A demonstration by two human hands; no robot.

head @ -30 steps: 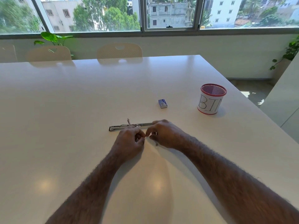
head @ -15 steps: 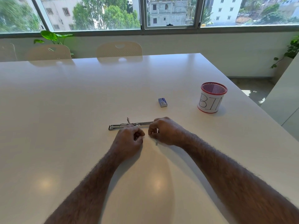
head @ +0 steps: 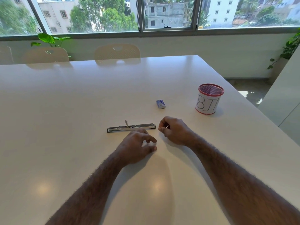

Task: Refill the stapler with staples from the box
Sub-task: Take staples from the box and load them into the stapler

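Observation:
The stapler [head: 131,127] lies opened out flat on the white table [head: 65,111], a long metal strip with a small upright tab near its middle. Just to the right of its end, my right hand [head: 174,129] pinches a thin strip of staples [head: 167,126] between its fingertips. My left hand [head: 138,147] hovers in front of the stapler, fingers loosely curled and apart, with nothing seen in it. The small blue staple box [head: 160,104] sits closed on the table beyond my right hand.
A white mesh cup with a red rim, marked "BIN" [head: 209,99], stands at the right near the table's edge. Two chairs [head: 117,52] are tucked in at the far side. The table's right edge [head: 243,98] drops to the floor.
My hands were together in front of the stapler and have come apart. The right hand moved right and up with the staple strip; the left hand drew back and opened.

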